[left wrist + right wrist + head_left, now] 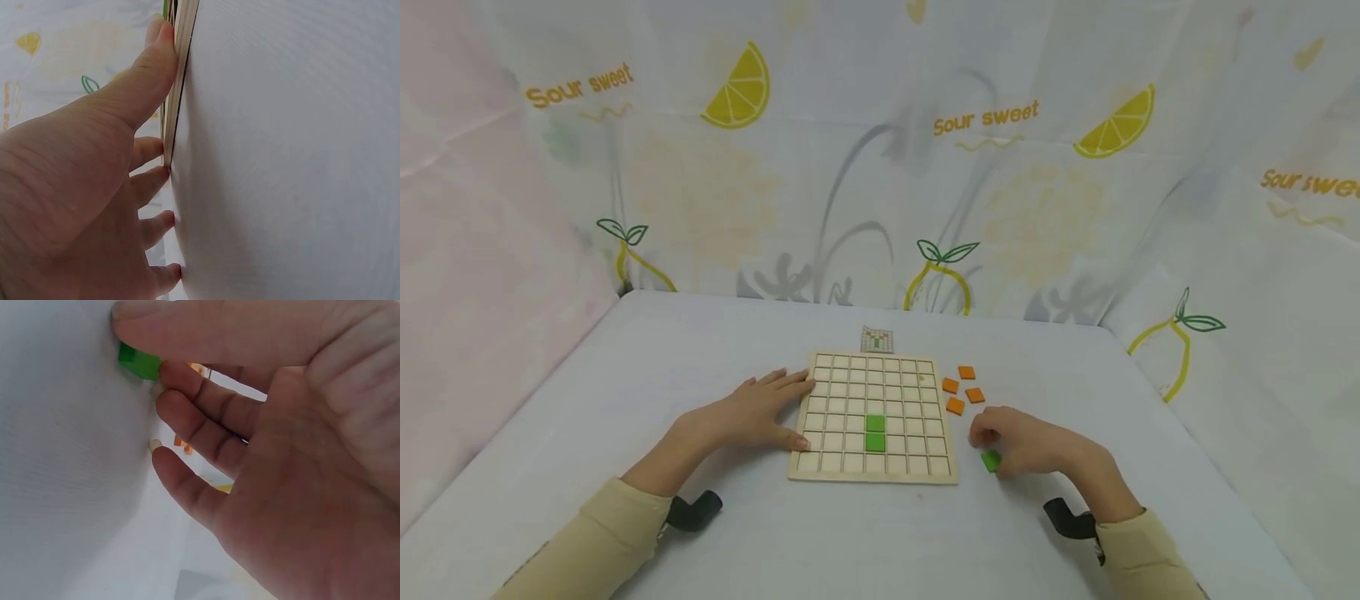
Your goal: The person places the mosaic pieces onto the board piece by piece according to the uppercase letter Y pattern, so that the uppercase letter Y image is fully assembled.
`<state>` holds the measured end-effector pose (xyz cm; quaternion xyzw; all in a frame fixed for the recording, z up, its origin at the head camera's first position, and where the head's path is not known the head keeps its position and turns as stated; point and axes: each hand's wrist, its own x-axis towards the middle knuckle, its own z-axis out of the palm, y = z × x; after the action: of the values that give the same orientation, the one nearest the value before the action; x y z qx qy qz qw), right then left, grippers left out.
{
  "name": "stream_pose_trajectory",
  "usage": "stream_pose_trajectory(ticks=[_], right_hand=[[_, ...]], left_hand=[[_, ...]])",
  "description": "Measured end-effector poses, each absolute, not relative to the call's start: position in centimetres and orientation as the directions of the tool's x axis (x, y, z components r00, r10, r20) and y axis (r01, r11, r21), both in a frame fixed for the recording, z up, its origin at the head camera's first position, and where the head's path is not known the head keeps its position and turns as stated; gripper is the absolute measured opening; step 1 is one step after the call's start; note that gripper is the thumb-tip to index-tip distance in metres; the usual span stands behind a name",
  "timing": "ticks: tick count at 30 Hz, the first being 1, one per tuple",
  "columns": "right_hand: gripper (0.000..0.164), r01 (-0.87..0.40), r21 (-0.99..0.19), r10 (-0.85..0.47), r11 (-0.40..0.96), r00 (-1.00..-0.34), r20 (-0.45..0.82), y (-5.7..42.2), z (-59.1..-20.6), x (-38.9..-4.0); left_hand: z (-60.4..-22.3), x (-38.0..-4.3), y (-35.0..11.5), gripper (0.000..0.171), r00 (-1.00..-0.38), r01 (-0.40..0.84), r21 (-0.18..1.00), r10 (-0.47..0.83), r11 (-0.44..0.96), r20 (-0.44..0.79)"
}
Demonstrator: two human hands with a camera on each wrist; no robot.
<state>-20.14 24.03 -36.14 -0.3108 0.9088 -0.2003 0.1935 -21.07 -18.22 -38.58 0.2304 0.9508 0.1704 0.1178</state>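
Observation:
A wooden grid board (842, 477) lies on the white table with two green tiles (876, 423) in neighbouring squares of one column. Along its left edge rests my left hand (741, 421), fingers spread and thumb on the frame near the lower left. In the left wrist view the thumb and fingertips meet the board's side edge (182, 69). To the right of the board, my right hand (1026, 442) pinches a loose green tile (991, 461) low at the table. The right wrist view has this green tile (140, 364) between thumb and fingers, partly hidden by the thumb.
Several orange tiles (955, 406) lie beside the board's right edge, just beyond my right hand. A small pattern card (877, 339) with a coloured grid is behind the board. A printed cloth backdrop (850, 167) stands around the table's far side.

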Motion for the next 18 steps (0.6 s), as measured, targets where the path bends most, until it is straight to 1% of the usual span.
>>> stream_pose_trajectory(ticks=[4,10,18], right_hand=[[0.036,-0.443,-0.501,-0.608,0.743,-0.760,-0.229,23.93,-36.28,-20.02],[0.030,-0.392,-0.477,-0.540,0.786,-0.811,-0.224,23.98,-36.30,-19.91],[0.023,-0.377,-0.475,-0.519,0.795,-0.829,-0.210,24.11,-36.81,-20.33]], left_hand=[[-38.76,-21.12,-18.27,0.100,-0.862,0.408,0.382,0.488,0.829,-0.139],[-38.85,-21.11,-18.31,0.100,-0.861,0.414,0.382,0.492,0.826,-0.132],[-38.74,-20.96,-18.35,0.100,-0.863,0.405,0.388,0.486,0.828,-0.136]])
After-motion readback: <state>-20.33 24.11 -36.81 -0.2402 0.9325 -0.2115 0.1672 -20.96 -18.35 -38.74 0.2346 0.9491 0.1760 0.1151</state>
